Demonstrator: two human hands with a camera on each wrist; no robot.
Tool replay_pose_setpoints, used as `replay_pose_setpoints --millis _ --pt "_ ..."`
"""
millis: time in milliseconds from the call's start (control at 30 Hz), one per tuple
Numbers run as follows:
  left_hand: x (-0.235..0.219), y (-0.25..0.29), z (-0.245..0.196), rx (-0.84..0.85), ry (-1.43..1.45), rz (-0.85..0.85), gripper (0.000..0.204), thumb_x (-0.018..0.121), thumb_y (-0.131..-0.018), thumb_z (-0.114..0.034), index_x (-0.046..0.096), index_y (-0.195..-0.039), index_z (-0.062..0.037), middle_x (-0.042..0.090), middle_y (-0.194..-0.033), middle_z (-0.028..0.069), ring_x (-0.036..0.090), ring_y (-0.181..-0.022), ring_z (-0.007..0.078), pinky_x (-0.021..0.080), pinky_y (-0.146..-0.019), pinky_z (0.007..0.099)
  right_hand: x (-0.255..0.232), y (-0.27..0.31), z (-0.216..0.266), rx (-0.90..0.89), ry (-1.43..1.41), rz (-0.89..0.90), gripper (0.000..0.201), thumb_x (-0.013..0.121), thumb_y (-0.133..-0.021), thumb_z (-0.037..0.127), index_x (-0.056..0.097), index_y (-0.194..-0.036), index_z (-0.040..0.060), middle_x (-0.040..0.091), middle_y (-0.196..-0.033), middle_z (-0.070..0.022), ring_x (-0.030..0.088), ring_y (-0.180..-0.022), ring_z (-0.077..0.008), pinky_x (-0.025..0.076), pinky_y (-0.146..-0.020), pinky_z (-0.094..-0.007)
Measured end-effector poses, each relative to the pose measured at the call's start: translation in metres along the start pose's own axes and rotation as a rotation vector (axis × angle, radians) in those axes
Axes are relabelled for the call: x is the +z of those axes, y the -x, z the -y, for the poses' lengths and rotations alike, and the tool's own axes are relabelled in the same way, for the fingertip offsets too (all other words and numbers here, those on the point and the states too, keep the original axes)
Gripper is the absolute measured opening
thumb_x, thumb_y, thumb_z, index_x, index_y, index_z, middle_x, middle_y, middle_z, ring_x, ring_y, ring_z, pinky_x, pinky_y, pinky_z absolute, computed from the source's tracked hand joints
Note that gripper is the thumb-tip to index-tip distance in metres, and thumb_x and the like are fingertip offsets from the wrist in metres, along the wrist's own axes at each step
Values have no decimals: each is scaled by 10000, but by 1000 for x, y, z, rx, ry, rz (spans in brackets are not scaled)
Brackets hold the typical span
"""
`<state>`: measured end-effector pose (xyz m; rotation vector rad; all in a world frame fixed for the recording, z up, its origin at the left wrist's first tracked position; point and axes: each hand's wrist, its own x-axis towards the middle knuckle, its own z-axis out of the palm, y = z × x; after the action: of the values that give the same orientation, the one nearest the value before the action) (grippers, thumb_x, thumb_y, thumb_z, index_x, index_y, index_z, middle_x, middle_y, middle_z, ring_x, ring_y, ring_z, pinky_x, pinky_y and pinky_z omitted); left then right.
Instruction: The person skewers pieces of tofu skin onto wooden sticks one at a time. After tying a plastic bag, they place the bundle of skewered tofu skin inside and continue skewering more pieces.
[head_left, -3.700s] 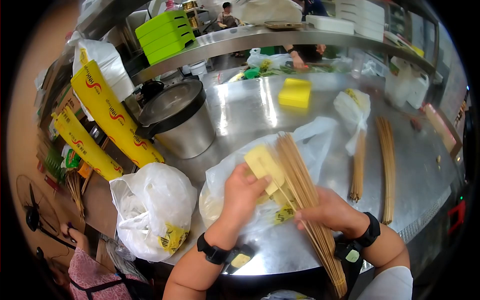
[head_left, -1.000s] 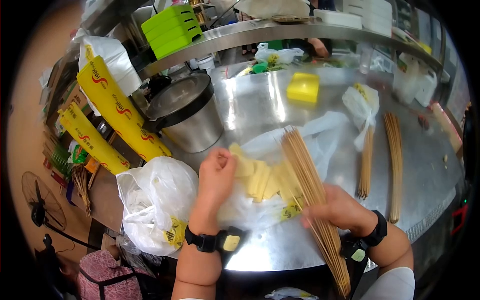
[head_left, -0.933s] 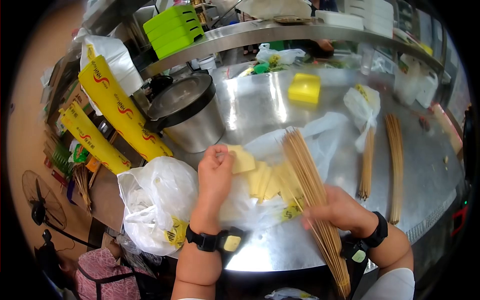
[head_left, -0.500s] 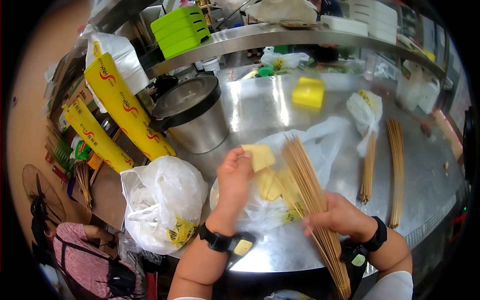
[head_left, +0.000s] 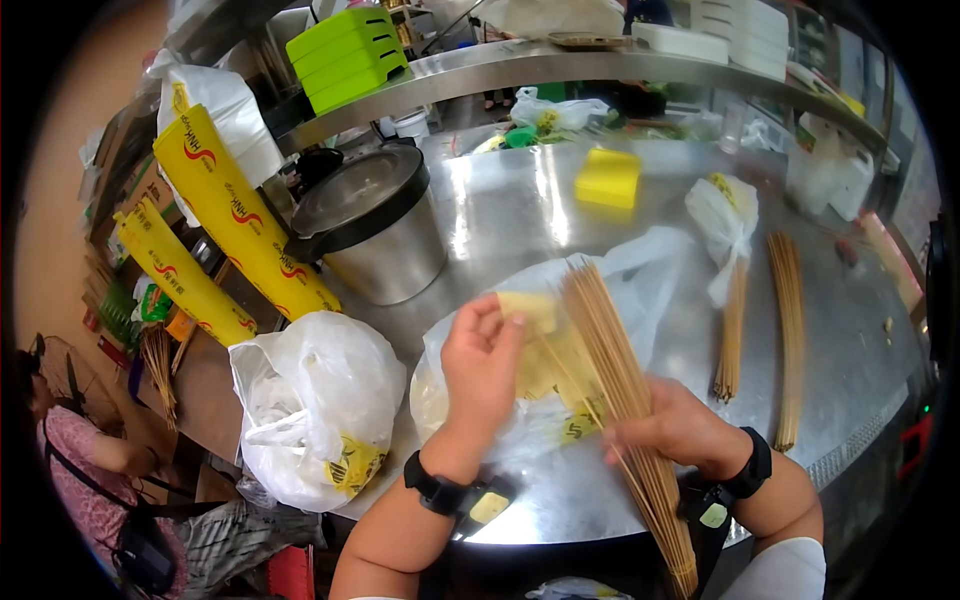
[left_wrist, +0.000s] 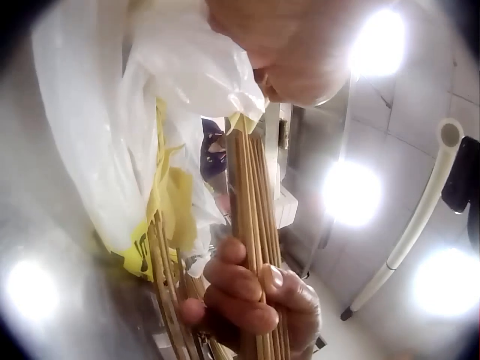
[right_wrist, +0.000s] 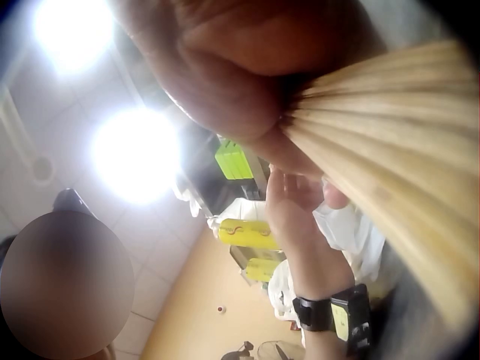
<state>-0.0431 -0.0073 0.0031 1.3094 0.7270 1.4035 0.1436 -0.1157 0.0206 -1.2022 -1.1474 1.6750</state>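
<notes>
My left hand pinches the edge of a thin pale-yellow sheet between thumb and fingers. My right hand grips a thick bundle of bamboo skewers, slanting with its tips up and away. One skewer stands apart from the bundle and reaches towards the sheet. More yellow sheets lie below on a translucent plastic bag. In the left wrist view, the right-hand fingers curl round the skewers. The skewers fan out large in the right wrist view, the left hand beyond them.
A knotted white bag sits left on the steel table, before a lidded pot and yellow rolls. A yellow box stands farther back. Two more skewer bundles lie right. A person is at far left.
My left hand went left to the pile, took up a yellow sheet and came back right towards the skewers. The right hand keeps its grip. The person in pink has shifted left.
</notes>
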Motion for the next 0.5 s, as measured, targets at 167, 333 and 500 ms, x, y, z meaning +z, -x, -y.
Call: replay_pose_setpoints --millis 167,333,500 --pt "-1 -5 2 -34 95 -70 335 573 -890 17 471 -1208 48 651 -1052 136 625 -938 142 511 -820 257 3 2 2 14 25 14 308 638 -823 24 505 -1092 -42 601 -887 -69 643 -719 -145 517 -679 -273" --pt "-10 -8 10 -129 43 7 371 581 -880 30 489 -1239 44 652 -1044 131 628 -923 139 515 -794 242 2 2 2 21 6 0 318 644 -822 22 499 -1097 -41 599 -893 -69 643 -718 -147 515 -677 -273" --pt "-5 -4 2 -188 68 -15 284 574 -901 -6 541 -1181 28 650 -1031 109 629 -903 139 520 -783 250 2 2 2 26 20 -13 328 642 -822 24 499 -1108 -47 606 -897 -74 643 -716 -146 512 -676 -271"
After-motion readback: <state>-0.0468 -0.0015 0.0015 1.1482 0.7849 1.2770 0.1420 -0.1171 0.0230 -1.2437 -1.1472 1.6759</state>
